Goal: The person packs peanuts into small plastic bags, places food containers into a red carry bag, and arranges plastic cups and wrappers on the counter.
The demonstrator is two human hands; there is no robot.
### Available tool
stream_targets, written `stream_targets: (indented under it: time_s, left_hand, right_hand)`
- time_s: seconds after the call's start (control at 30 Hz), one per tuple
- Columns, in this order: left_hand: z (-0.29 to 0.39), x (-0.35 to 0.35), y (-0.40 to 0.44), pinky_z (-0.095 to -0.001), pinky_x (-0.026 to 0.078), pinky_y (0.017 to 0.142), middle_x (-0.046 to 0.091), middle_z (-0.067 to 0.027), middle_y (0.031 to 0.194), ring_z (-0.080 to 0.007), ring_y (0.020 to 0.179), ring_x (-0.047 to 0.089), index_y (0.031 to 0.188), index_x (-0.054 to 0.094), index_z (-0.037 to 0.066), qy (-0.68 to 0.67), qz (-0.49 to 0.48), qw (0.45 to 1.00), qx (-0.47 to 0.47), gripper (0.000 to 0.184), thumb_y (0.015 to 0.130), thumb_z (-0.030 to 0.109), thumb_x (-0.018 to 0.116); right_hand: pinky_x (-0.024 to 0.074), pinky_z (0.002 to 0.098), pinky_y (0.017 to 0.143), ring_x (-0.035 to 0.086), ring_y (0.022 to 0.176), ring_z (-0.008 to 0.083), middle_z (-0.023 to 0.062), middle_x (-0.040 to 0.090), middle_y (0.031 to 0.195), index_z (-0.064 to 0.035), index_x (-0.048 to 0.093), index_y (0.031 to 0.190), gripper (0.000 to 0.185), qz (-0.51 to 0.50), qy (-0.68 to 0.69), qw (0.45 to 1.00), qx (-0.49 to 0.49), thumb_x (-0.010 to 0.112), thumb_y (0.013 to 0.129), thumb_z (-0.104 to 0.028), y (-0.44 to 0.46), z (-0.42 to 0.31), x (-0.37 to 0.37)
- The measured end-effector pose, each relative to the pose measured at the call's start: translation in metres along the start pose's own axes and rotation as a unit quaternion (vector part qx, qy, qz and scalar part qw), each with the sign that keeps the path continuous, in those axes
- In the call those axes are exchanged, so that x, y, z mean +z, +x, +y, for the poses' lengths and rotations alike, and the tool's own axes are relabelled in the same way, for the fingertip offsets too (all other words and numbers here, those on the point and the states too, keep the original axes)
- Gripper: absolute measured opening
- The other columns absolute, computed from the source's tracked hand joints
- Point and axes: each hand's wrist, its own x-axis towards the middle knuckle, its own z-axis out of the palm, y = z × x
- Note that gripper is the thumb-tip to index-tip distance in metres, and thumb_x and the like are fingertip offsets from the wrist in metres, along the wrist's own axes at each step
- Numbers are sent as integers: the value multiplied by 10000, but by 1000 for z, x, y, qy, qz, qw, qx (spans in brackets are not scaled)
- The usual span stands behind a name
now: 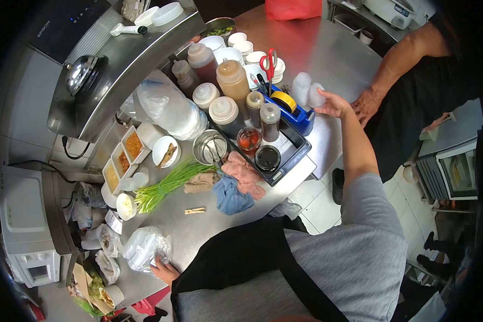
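Note:
My right hand (333, 103) reaches over the far right of the steel counter, its fingers closed round a translucent plastic cup (316, 95). Right beside it stands a stack of similar clear cups (301, 88). At the near left counter edge, my left hand (166, 270) has its fingers curled at the side of a crumpled clear plastic bag (147, 249); what the bag contains is hard to make out. A blue tape dispenser (304, 121) with yellow tape sits next to the cups.
A black tray (300, 152) holds sauce bottles (233, 80) and jars. Green stalks (166, 185), cloths (233, 196) and a clothes peg (195, 210) lie on the counter (185, 236). Red scissors (268, 61) stand upright. Another person's hand (367, 104) rests close to my right arm.

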Motion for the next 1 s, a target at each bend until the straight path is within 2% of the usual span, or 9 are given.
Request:
stream_targets:
  time_s: [0.3,0.33,0.43,0.5,0.63,0.7,0.73,0.77,1.0]
  left_hand:
    - [13,-4,0,-488,289,993,408,-272,1208,-441,1133,393,1205,493,57,13,-3,999,-46,481,725,24,482]
    - [13,-4,0,-489,287,993,408,-272,1209,-441,1134,391,1207,492,59,12,-3,999,-46,482,726,26,481]
    - [18,-5,0,-490,284,992,409,-269,1210,-439,1129,392,1207,489,50,17,-3,999,-49,476,731,41,474]
    - [15,-5,0,-491,282,992,410,-270,1212,-440,1124,393,1206,487,43,18,-26,998,-60,474,733,52,472]
    - [13,-6,-1,-497,280,989,412,-272,1207,-441,1110,397,1207,483,34,14,-21,999,-45,468,742,78,468]
    - [9,-6,-1,-500,274,1003,397,-284,1236,-452,1140,383,1210,488,53,26,-12,998,-48,463,748,87,477]
    - [6,-4,-2,-501,270,1009,390,-290,1251,-458,1155,376,1211,490,63,30,-9,998,-52,461,751,91,481]
    - [2,-1,-5,-503,267,1016,383,-296,1265,-463,1171,369,1213,492,72,31,-9,998,-56,460,754,95,486]
    - [1,-1,-7,-498,262,1040,395,-284,1281,-454,1219,344,1205,508,103,7,-9,996,-93,469,738,54,523]
  right_hand:
    - [415,438,929,420,1180,305,189,387,1361,-82,463,1309,709,229,-253,936,-91,674,772,-494,-24,-38,10]
    - [493,296,689,574,832,172,78,596,1021,-48,592,1142,474,312,-332,875,-161,656,816,-386,-33,-41,19]
    - [488,278,635,568,729,119,29,612,804,-27,642,1006,273,271,-259,842,-388,625,849,-250,-49,-33,31]
    - [493,279,594,585,673,103,58,634,770,-21,642,944,148,169,-361,846,-356,575,848,-112,-75,-40,116]
    - [507,420,730,638,843,361,212,640,902,-41,689,846,173,69,-771,589,-232,598,765,-164,19,-55,157]
    - [510,385,754,643,820,317,155,662,946,-73,684,947,289,-59,-857,495,-129,596,673,-53,108,-41,122]
    - [544,412,706,649,863,292,151,668,974,-65,672,992,307,-88,-864,495,-37,612,692,-33,131,-37,112]
    - [571,438,615,658,841,292,151,669,929,-34,668,980,254,39,-659,748,59,614,732,-41,127,-30,120]
    - [559,452,581,657,726,284,139,662,868,42,639,937,188,50,-662,742,94,618,805,-91,128,-26,119]
